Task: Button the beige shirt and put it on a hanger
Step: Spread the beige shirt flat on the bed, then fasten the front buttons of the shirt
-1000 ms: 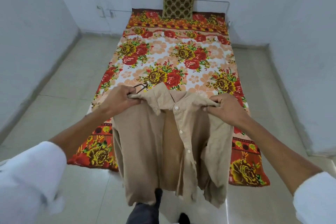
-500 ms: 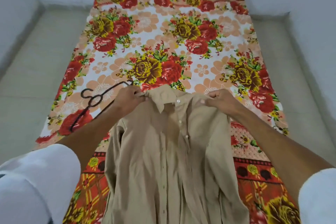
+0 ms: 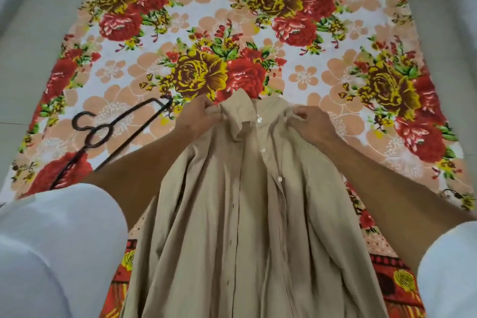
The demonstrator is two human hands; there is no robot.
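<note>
The beige shirt [image 3: 247, 214] lies front up on the bed, collar toward the far end, its white buttons showing along the open placket. My left hand [image 3: 200, 117] grips the shirt's left shoulder beside the collar. My right hand [image 3: 308, 124] pinches the right shoulder. A dark metal hanger [image 3: 113, 131] lies flat on the bedspread to the left of my left forearm, hook pointing left; its lower part is hidden behind my arm and sleeve.
The bed carries a floral bedspread [image 3: 258, 33] in red, yellow and peach. Pale tiled floor [image 3: 25, 59] runs along both sides of the bed. My white sleeves fill the bottom corners.
The shirt has gone from hanging in front of the bed to lying on the bedspread. Both hands moved forward and down with it, and the view tilted down and closer.
</note>
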